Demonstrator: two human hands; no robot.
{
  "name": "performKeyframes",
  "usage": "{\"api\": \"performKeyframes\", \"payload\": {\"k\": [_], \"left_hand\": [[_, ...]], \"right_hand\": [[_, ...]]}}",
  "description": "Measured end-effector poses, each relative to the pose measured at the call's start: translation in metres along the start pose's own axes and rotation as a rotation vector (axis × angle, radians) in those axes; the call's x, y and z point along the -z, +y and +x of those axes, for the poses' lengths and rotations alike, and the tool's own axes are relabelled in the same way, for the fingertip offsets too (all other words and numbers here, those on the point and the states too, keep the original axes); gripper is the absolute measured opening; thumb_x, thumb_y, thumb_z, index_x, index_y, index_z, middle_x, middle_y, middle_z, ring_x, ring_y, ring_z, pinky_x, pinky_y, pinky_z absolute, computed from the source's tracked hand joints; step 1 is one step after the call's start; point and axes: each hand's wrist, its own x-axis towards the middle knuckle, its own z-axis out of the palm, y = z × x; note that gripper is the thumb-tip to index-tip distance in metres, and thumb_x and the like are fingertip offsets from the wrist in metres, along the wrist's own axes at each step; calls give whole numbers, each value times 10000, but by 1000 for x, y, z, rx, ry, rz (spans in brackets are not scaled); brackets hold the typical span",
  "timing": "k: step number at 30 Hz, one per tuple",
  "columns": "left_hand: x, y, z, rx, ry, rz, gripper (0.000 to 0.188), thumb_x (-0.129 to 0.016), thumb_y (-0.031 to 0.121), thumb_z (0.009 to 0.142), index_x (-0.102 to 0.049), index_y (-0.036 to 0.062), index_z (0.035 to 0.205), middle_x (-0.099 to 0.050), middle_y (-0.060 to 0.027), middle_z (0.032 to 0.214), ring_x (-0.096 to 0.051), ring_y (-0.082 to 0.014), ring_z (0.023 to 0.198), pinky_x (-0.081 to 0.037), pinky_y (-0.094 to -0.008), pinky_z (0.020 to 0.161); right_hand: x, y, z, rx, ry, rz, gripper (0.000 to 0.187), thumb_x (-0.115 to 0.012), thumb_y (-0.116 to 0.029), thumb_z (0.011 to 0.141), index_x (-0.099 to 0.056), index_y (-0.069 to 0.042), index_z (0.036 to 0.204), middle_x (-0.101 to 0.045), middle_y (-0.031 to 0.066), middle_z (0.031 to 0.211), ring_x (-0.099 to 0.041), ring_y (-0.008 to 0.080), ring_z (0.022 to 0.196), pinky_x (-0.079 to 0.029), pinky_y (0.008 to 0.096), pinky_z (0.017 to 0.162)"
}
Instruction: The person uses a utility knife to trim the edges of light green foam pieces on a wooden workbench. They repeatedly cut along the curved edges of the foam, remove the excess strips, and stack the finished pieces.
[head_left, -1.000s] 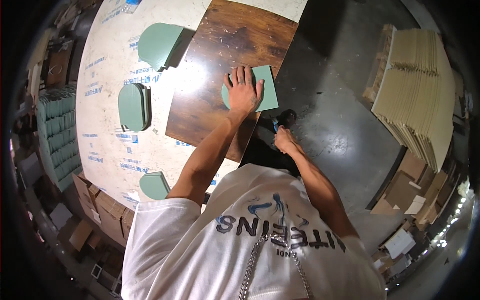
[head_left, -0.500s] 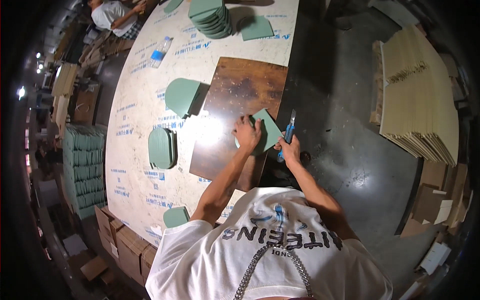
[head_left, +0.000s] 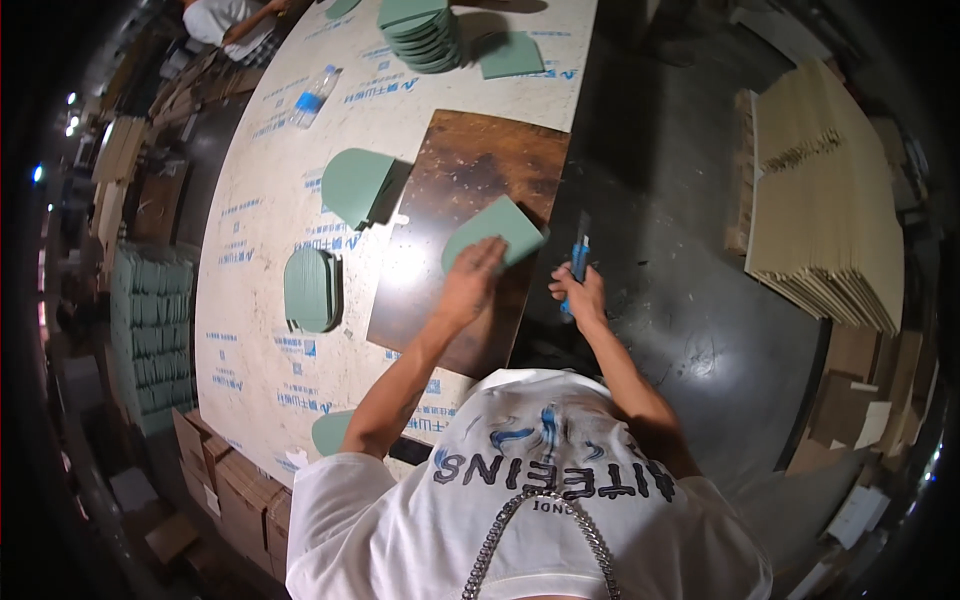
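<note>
My left hand (head_left: 472, 283) is on the lower edge of a green, round-ended panel (head_left: 507, 226). Its fingers lie together over the panel's face, and the thumb is hidden. Beneath the panel is a dark brown wood-patterned board (head_left: 492, 160) at the table's right edge. In my right hand (head_left: 588, 296), past that edge, a blue-handled utility knife (head_left: 579, 264) is gripped with its blade pointing away from me, apart from the panel. Left of the brown board lie a green panel (head_left: 357, 183) and a small stack of green panels (head_left: 311, 290).
The printed white table (head_left: 250, 300) also carries a taller green stack (head_left: 420, 42), a flat green piece (head_left: 511, 56) and a plastic bottle (head_left: 314, 98). Tan sheets (head_left: 825, 200) are piled at right, green bundles (head_left: 153, 330) at left. Another person (head_left: 228, 25) is at far left.
My left hand has moved left and toward me, and the green panel has turned, its straight end now facing right. The knife has come away from the panel's edge, still in my right hand.
</note>
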Motion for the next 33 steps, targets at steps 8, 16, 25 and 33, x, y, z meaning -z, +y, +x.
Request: {"api": "performKeyframes", "payload": {"k": [8,16,25,33], "left_hand": [[-52,1,-6,111,124,-7,449,-624,226,953,-540,44,1355,-503,-190,1413,-471,-361,1305,-299,-571,1104],[-112,-6,50,465,304,181,625,-558,345,967,-412,-12,1459,-417,-239,1495,-373,-412,1373,-238,-574,1132],[-103,-6,30,294,290,219,575,-525,352,1000,-442,7,1453,-489,-155,1465,-409,-318,1385,-222,-550,1167],[-99,-5,31,314,293,212,542,-513,337,1005,-461,12,1436,-510,-146,1435,-427,-309,1364,-239,-532,1161]], "right_hand": [[40,15,-24,-235,-9,-127,126,-584,-114,993,-547,-21,1071,-686,109,859,-672,183,640,-546,315,550],[23,-32,-18,5,-237,-1153,438,-563,-195,965,-437,-9,1341,-653,340,1105,-599,524,1086,-487,562,919],[28,-62,-26,-213,-462,-1087,596,-569,-134,969,-337,86,1473,-665,144,818,-664,193,548,-548,330,509],[6,-73,-29,-214,-475,-1144,430,-500,-121,953,-424,169,1261,-693,254,724,-712,276,570,-594,371,607]]}}
